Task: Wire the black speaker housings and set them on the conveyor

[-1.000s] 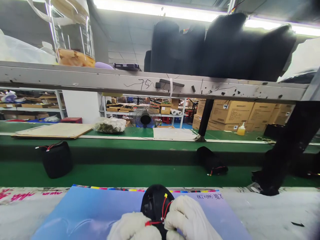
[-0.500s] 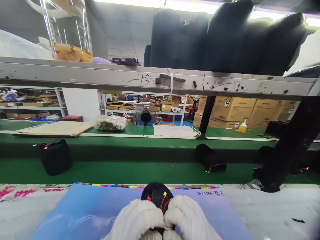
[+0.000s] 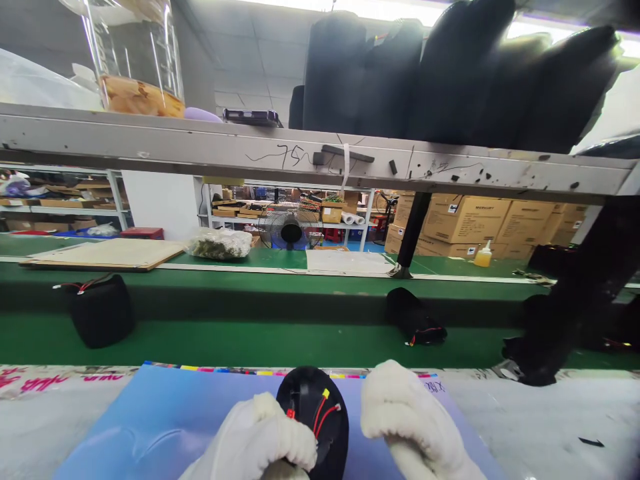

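Note:
My left hand [image 3: 260, 440], in a white glove, is closed on the lower left side of a black oval pack [image 3: 333, 433]. Red wires with small yellow, white and red connectors come out of the pack's face. The pack stands over a blue-violet printed sheet [image 3: 165, 413] on the bench. My right hand [image 3: 415, 420], gloved in white too, is off to the right of the pack, not touching it. Its fingers are curled towards the thumb, and whatever lies between them is hidden.
Beyond the bench, a green conveyor belt [image 3: 300, 340] carries a black pack [image 3: 103, 312] at left and another black pack [image 3: 414, 317] at right. A shelf beam [image 3: 200, 143] crosses overhead, with large black rolls on it. A dark post [image 3: 560, 320] stands at right.
My right hand has come away from the pack, moving right and slightly up. More of the pack's face and wires now shows. The left hand remains on it, slightly further left.

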{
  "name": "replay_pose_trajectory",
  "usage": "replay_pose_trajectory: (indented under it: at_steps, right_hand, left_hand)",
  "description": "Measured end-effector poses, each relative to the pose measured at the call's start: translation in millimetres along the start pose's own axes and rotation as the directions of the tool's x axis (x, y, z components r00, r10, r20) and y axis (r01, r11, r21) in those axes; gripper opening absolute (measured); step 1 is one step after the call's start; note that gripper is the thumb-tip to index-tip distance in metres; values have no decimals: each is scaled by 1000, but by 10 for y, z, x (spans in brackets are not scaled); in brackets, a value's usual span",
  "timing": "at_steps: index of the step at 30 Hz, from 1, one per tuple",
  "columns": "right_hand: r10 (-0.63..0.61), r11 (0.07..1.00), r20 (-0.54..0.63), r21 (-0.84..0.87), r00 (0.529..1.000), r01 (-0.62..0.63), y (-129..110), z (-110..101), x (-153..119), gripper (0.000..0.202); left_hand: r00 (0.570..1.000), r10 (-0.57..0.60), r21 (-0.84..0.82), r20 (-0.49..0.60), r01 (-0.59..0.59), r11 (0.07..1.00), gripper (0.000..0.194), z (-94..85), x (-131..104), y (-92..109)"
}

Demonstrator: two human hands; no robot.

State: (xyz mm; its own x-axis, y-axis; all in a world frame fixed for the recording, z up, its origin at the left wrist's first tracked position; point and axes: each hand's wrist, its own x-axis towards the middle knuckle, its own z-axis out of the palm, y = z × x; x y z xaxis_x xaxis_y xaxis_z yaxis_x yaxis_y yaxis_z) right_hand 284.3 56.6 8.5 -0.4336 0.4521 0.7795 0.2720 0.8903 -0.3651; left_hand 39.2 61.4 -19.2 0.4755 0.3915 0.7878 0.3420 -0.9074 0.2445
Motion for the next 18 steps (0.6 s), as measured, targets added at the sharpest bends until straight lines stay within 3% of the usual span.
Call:
replay_pose_trajectory:
  at_steps: [4, 7, 9, 12, 15, 18]
  right_hand:
    - [-147, 985, 76, -76, 986, 153, 186, 136, 10, 38]
    - [-181, 971, 118, -133, 976, 196, 340, 253, -18, 40]
    - [-108, 981, 143, -145, 984, 128, 407, 274, -42, 28]
    - [-17, 990, 150, -133, 988, 38, 448, 263, -49, 20]
    - [28, 994, 111, -105, 993, -16, 453, 277, -31, 32]
    - [16, 996, 30, -94, 999, -13, 446, 319, -36, 33]
  left_hand:
    - [998, 51, -153, 25, -47, 987, 9, 5, 55, -45]
    - [997, 54, -152, 54, -46, 987, 8, -12, 121, 3]
    - [998, 41, -133, 57, -33, 991, 6, -16, 146, 34]
    - [998, -48, -151, 36, 53, 987, 19, -10, 134, 37]
    - [992, -128, -190, -13, 123, 974, 29, -24, 116, 10]
    - [994, -95, -129, -51, 88, 988, 44, -67, 169, 25]
